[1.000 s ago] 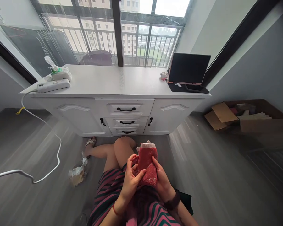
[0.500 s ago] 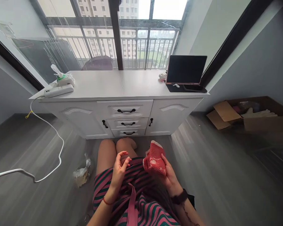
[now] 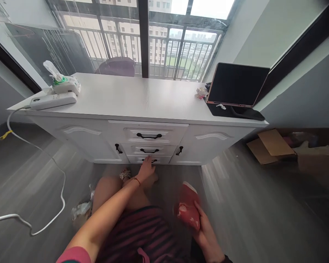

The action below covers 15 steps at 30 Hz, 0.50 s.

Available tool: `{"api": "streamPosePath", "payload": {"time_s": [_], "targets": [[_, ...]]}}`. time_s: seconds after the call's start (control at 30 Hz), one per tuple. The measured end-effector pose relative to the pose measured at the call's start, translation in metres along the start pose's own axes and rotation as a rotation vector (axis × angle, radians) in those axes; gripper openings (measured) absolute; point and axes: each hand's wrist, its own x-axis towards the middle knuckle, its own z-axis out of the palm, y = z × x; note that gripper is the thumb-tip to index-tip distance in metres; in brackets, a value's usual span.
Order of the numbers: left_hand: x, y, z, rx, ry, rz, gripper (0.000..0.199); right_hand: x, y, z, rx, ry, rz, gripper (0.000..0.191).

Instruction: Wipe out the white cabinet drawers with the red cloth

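the governing relation is between the left hand and the bottom handle of the white cabinet. the handle lies at the fingertips, directly ahead of the hand. its long axis runs side to side, parallel to the front of the bottom drawer. the left forearm meets this axis at a slant, reaching forward and to the right across the legs. the fingers overlap the middle of the handle; its right end shows beside them. whether they curl behind the bar or merely rest against it cannot be told. the drawer front appears flush with the cabinet face. the middle handle sits just above, parallel and apart from the fingers.

the right hand grips the red folded cloth, with the thumb along its near right side. the cloth is above the floor, to the right of the lap and clear of the cabinet. its long axis points roughly forward, with the pale edge at the far end. of the two hands, the left is nearer the drawer; the right is well apart, back and to the right.
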Motion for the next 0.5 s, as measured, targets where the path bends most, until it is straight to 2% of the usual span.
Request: {"api": "streamPosePath", "payload": {"time_s": [0.1, 0.23, 0.43, 0.5], "targets": [[0.031, -0.01, 0.005, 0.168, -0.067, -0.013, 0.071, 0.014, -0.002, 0.001, -0.022, 0.0, -0.007, 0.031], [0.055, -0.024, 0.007, 0.224, -0.135, -0.029, 0.07, 0.026, -0.007, 0.002, -0.036, 0.025, 0.014, 0.029], [0.063, -0.03, 0.006, 0.281, -0.142, 0.004, 0.066, 0.027, -0.006, 0.01, -0.068, 0.068, -0.051, 0.039], [0.058, -0.028, 0.008, 0.297, -0.141, 0.006, 0.062, 0.032, -0.003, 0.01, -0.081, -0.013, -0.001, 0.038]]}}
